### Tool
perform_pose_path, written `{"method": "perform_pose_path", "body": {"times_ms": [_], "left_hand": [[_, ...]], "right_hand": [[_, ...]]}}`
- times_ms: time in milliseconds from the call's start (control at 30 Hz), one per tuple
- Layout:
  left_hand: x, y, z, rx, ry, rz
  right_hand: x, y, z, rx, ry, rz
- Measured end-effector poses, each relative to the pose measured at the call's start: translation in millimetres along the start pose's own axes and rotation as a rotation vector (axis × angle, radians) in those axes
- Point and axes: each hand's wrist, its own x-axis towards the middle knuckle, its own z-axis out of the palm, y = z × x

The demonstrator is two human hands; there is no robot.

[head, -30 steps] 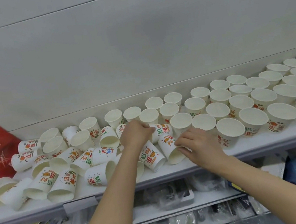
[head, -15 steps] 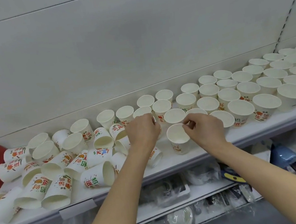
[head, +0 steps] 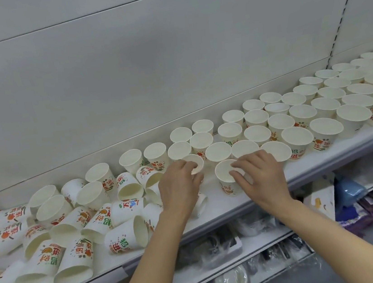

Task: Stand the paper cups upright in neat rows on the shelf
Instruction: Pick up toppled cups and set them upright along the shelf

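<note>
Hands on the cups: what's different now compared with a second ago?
The right hand has tipped a lying cup up; that upright cup now stands at the shelf's front edge, rim pinched. The left hand has lifted another cup mouth-up, held by the rim. The tipped-over pile on the left and the upright rows on the right look unchanged.

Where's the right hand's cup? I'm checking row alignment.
Head view, centre: the cup stands upright near the shelf's front edge, just ahead of the upright rows.

Paper cups [head: 300, 139]: matt cream inside, printed outside. Shelf [head: 223, 210]: smooth white, likely painted metal. Back panel [head: 148, 75]: matt grey.
</note>
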Motion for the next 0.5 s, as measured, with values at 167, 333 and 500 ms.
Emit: {"method": "perform_pose_path", "body": {"times_ms": [167, 333, 500], "left_hand": [[4.7, -0.4, 2.8, 0.009, -0.062, 0.018], [9.5, 4.8, 9.7, -0.039, -0.097, -0.040], [-22.4, -3.0, -3.5, -0.139, 0.027, -0.211]], "right_hand": [[-9.4, -6.3, -1.5, 0.016, -0.043, -0.069], [-2.3, 5.0, -2.6, 0.028, -0.085, -0.119], [-1.9, -4.4, -10.9, 0.121, -0.052, -0.135]]}}
